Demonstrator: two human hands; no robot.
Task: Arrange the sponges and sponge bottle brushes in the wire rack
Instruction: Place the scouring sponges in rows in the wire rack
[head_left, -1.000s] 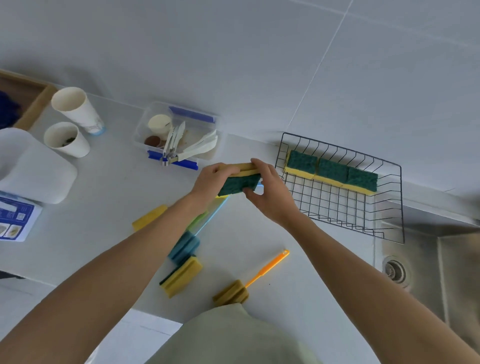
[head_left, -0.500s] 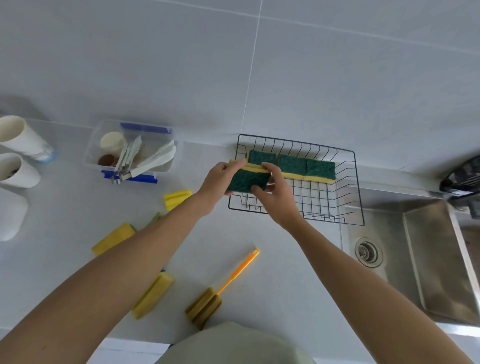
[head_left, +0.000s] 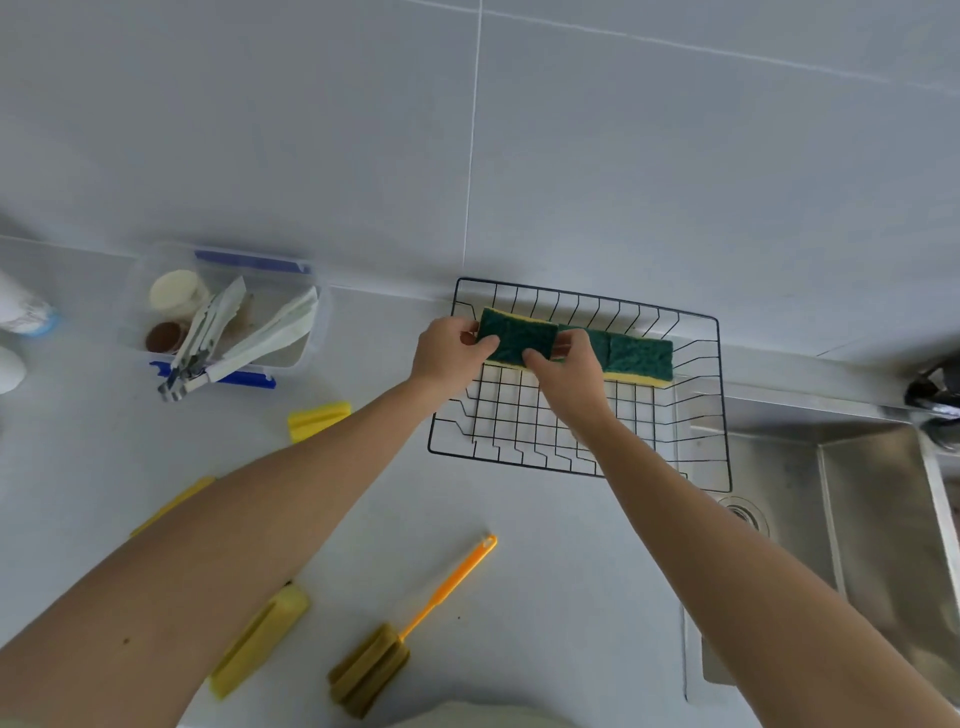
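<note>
A black wire rack (head_left: 698, 395) stands on the counter against the wall, left of the sink. Green-and-yellow sponges (head_left: 639, 356) lie in a row along its back. My left hand (head_left: 449, 356) and my right hand (head_left: 569, 371) both grip another green-and-yellow sponge (head_left: 517, 335) over the rack's back left corner, beside that row. On the counter lie an orange-handled sponge bottle brush (head_left: 415, 629), a yellow sponge (head_left: 260, 639), a yellow ribbed brush head (head_left: 317, 418) and a yellow piece (head_left: 174, 504) partly hidden by my left forearm.
A clear plastic box (head_left: 306, 291) with blue clips holds utensils and small jars at the back left. White cups (head_left: 23, 312) stand at the far left edge. A steel sink (head_left: 857, 519) with a drain lies to the right, with a tap (head_left: 935, 400) above it.
Both hands have carried the sponge to the right and away from me, from above the counter to the rack's back left corner, next to the row of sponges.
</note>
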